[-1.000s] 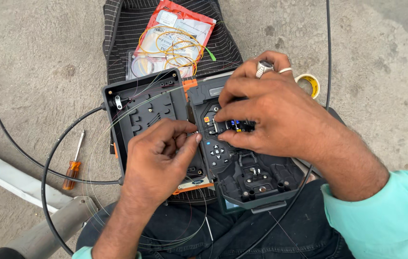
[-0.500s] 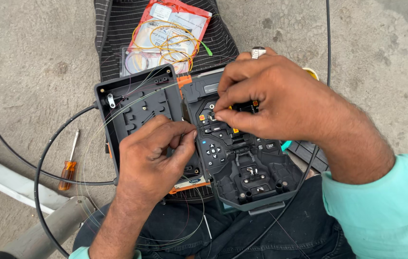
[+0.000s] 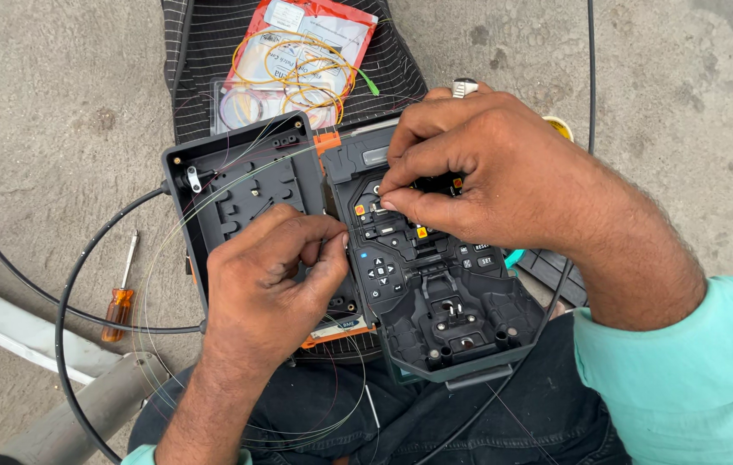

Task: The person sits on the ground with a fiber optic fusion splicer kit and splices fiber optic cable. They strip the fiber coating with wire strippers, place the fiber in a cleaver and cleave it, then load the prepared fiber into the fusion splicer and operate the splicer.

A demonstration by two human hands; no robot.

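On the concrete to the left lies an orange-handled screwdriver (image 3: 118,301), just beside a black cable (image 3: 82,267) that loops round to the open grey splice box (image 3: 242,194). Farther off, on a striped dark cloth (image 3: 211,52), sits a red-edged plastic packet (image 3: 306,43) with yellow fibre coils (image 3: 298,82) spilling over it. A pale metal rail (image 3: 13,331) runs along the near left.

The fusion splicer (image 3: 435,293) rests on the person's lap, right against the splice box — its keypad and open lower tray face up, while the top working area is largely hidden by the right hand.

The left hand (image 3: 276,280) curls over the seam between box and splicer, thumb and fingertips pressed together, apparently pinching a thin fibre, though the strand itself is too fine to make out there. The right hand (image 3: 487,172) reaches across from the far right, wrist bent down, thumb and forefinger pinched together on a small part at the splicer's top — a ring shows on one finger.
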